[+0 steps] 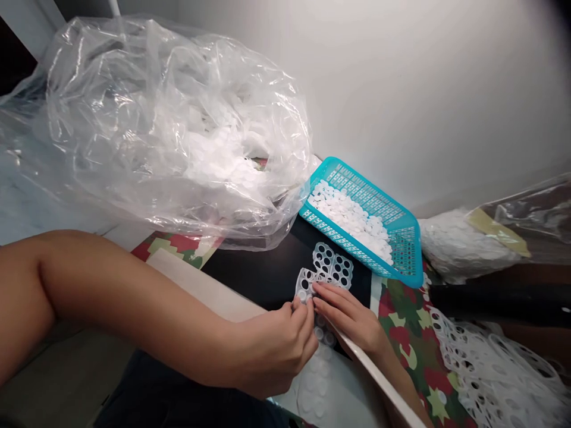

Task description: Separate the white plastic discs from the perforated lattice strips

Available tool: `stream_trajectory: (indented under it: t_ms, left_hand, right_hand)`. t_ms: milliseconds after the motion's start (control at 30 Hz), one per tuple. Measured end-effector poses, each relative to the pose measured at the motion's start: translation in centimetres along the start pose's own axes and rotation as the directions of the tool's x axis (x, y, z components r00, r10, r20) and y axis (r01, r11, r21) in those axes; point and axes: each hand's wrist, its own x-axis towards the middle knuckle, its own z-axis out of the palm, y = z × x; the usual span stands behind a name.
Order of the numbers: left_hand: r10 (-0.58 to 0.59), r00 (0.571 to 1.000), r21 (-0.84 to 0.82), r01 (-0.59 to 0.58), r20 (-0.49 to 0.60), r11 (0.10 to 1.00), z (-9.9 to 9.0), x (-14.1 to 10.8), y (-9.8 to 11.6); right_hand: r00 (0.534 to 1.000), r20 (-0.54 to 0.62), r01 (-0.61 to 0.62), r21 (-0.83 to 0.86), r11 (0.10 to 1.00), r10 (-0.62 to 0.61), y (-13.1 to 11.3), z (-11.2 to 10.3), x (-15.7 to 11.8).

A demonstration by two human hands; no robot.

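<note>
A grey wall [428,77] closes off the rear of the work area. The tabletop [404,321] carries a red, green and yellow pattern. A large clear bag [178,119], containing white pieces, stands at the left rear. A black mat [250,273] lies centrally on the tabletop. Heaped scrap [499,368], consisting of white perforated strips, occupies the right front. A blue basket [405,238] sits at a slant behind the mat, partly filled with white discs [352,217]. A smaller bag [464,244] with white contents is located to the right of the basket.

The hands are close together over the front of the mat. The left hand [281,345] is pinched on the lower edge of a sheet [306,279]; the right hand [352,315] rests its fingers on the same sheet, thumb hidden, so its grip cannot be determined. The sheet is perforated and lies over the mat, in front of the basket. Below the hands, a strip [312,389] bears round discs in rows.
</note>
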Motion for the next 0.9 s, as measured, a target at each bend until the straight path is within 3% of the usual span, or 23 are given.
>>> stream_trajectory:
  t_ms: [300,567,733,900]
  left_hand:
    - [-0.014,1.000,-0.014,0.013,-0.020,1.000,-0.2,0.1,-0.1]
    - [-0.010,1.000,-0.012,0.010,-0.010,1.000,-0.2,0.1,-0.2]
    - [0.013,1.000,-0.001,-0.013,-0.008,1.000,-0.2,0.1,-0.3]
    - [0.013,0.999,-0.003,-0.013,-0.047,1.000,0.0,0.1,-0.3]
  right_hand:
    - [0.999,-0.040,-0.035,-0.022,0.999,0.034,-0.6,0.2,0.3]
    - [0.968,-0.116,-0.215,0.074,0.974,0.223,-0.4,1.1,0.0]
    - [0.952,-0.158,-0.250,0.081,0.965,0.261,-0.7,1.2,0.2]
    - [0.880,-0.260,-0.382,0.107,0.918,0.397,-1.0,1.1,0.5]
